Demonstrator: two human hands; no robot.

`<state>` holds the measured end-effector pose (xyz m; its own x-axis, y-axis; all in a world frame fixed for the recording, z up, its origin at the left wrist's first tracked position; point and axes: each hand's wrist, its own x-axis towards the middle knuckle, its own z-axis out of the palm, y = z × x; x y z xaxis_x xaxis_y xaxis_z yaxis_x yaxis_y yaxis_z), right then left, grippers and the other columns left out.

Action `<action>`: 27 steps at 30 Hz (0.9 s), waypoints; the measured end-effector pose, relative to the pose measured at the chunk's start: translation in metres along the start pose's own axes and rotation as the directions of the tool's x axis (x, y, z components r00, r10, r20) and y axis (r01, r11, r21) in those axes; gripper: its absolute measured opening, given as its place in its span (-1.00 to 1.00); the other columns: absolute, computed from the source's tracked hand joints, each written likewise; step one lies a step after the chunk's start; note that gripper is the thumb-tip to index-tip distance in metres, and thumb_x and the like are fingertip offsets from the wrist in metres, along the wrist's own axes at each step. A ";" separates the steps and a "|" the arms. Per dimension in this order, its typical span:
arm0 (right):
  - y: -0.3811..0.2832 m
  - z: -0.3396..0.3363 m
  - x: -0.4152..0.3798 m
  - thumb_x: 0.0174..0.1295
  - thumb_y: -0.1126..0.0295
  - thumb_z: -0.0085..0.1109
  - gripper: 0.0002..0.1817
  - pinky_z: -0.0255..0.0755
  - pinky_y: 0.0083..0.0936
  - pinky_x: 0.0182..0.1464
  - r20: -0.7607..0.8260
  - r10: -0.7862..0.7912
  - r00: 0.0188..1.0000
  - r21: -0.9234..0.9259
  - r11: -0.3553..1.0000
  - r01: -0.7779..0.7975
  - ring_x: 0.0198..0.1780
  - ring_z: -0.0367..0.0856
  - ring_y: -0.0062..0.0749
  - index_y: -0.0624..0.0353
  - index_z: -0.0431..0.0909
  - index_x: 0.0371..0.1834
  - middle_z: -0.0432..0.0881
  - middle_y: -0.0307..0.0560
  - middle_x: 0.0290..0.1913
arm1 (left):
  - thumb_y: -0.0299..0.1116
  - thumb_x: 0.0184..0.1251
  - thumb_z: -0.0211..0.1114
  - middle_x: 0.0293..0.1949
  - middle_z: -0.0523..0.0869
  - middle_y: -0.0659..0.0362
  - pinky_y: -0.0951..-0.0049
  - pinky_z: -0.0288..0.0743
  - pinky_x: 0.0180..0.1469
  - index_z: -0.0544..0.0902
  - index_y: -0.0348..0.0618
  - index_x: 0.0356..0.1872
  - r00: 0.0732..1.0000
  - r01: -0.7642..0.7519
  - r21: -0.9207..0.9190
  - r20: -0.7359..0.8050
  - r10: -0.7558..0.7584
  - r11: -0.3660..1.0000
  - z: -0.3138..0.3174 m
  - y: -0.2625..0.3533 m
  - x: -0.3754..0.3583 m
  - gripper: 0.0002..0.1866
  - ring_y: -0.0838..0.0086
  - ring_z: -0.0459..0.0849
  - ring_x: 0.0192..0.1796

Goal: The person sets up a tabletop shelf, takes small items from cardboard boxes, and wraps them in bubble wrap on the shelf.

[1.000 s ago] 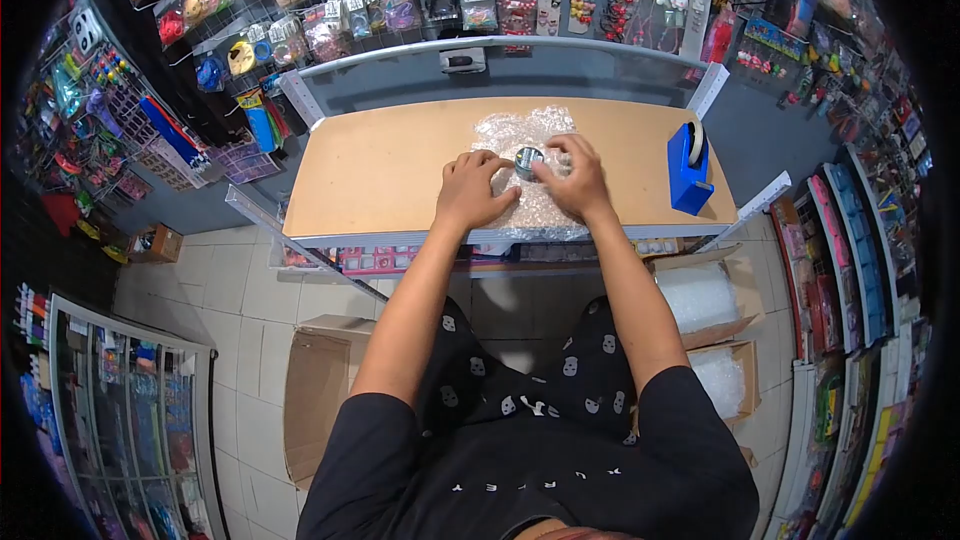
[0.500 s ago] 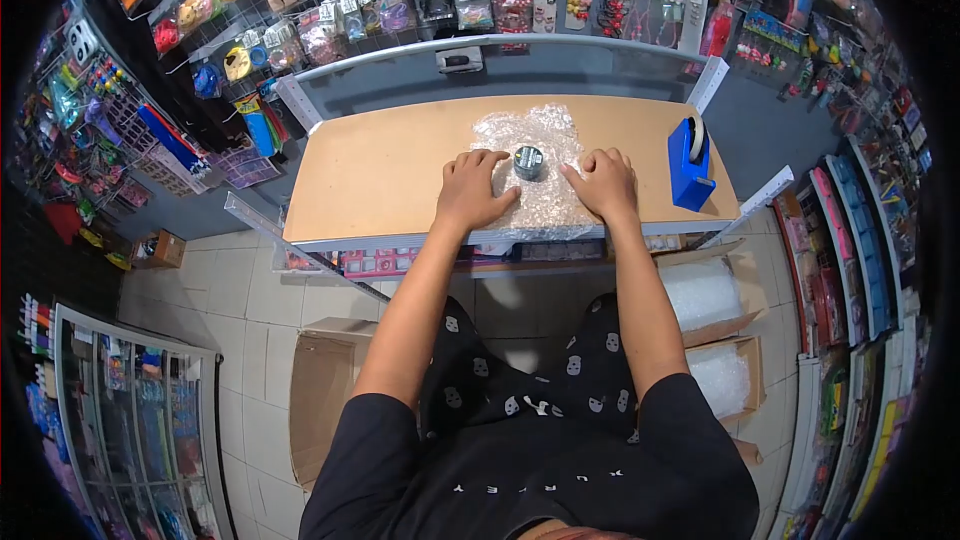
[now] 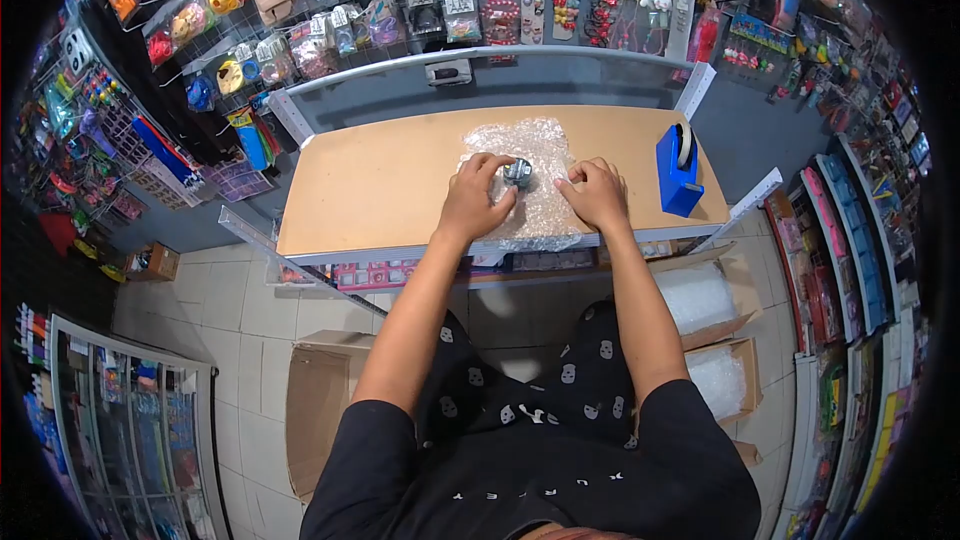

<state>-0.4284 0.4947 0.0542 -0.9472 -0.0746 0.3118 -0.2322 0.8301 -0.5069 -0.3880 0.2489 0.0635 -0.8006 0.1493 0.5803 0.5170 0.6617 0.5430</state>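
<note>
A sheet of bubble wrap (image 3: 535,145) lies on the tan table (image 3: 370,180), reaching its front edge. On the sheet stands a small round grey tin (image 3: 517,173). My left hand (image 3: 476,195) rests on the wrap with its fingertips curled against the tin's left side. My right hand (image 3: 597,193) lies flat on the right part of the wrap, a little apart from the tin, holding nothing.
A blue tape dispenser (image 3: 677,168) stands at the table's right end. Packaged goods hang on a wire grid (image 3: 450,10) behind the grey back panel. Open cardboard boxes with bubble wrap (image 3: 700,300) sit on the floor at right, another box (image 3: 320,400) at left.
My right hand let go of the tin and moved right onto the wrap. My left hand then slid up to touch the tin.
</note>
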 end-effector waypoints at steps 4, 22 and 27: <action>0.009 0.007 0.002 0.22 -0.01 0.45 -0.68 0.43 -0.15 0.19 -0.027 -0.075 0.997 0.051 0.996 0.077 0.10 0.66 -0.11 -0.02 0.72 -0.25 0.73 -0.15 -0.10 | -0.16 0.23 0.45 0.13 0.65 0.11 0.01 0.44 0.29 0.69 0.15 0.16 0.995 0.010 0.168 0.095 -0.027 0.986 0.007 -0.004 -0.006 -0.56 0.18 0.65 0.21; -0.019 0.053 0.035 0.41 0.30 0.39 -0.78 0.48 -0.67 -0.13 0.099 -0.296 0.950 0.800 0.592 0.101 -0.23 0.57 -0.70 0.27 0.70 -0.14 0.70 -0.21 -0.06 | -0.17 0.22 0.46 0.15 0.68 0.08 0.02 0.50 0.25 0.71 0.08 0.15 0.995 0.025 0.216 0.088 -0.045 0.976 0.005 -0.001 -0.005 -0.56 0.11 0.66 0.21; -0.002 0.048 0.041 0.43 0.40 0.30 -0.79 0.50 -0.64 -0.06 0.207 -0.381 0.901 0.842 0.539 0.035 -0.10 0.59 -0.68 0.30 0.73 -0.01 0.63 -0.15 0.20 | -0.18 0.22 0.47 0.16 0.70 0.09 0.04 0.48 0.28 0.73 0.05 0.13 0.997 0.017 0.196 0.073 -0.032 0.980 0.007 -0.005 -0.006 -0.57 0.13 0.66 0.24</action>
<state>-0.4778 0.4637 0.0297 -0.8106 -0.4979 0.3081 -0.3443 -0.0202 -0.9386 -0.3881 0.2502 0.0533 -0.8367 0.1813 0.5167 0.4338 0.7953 0.4235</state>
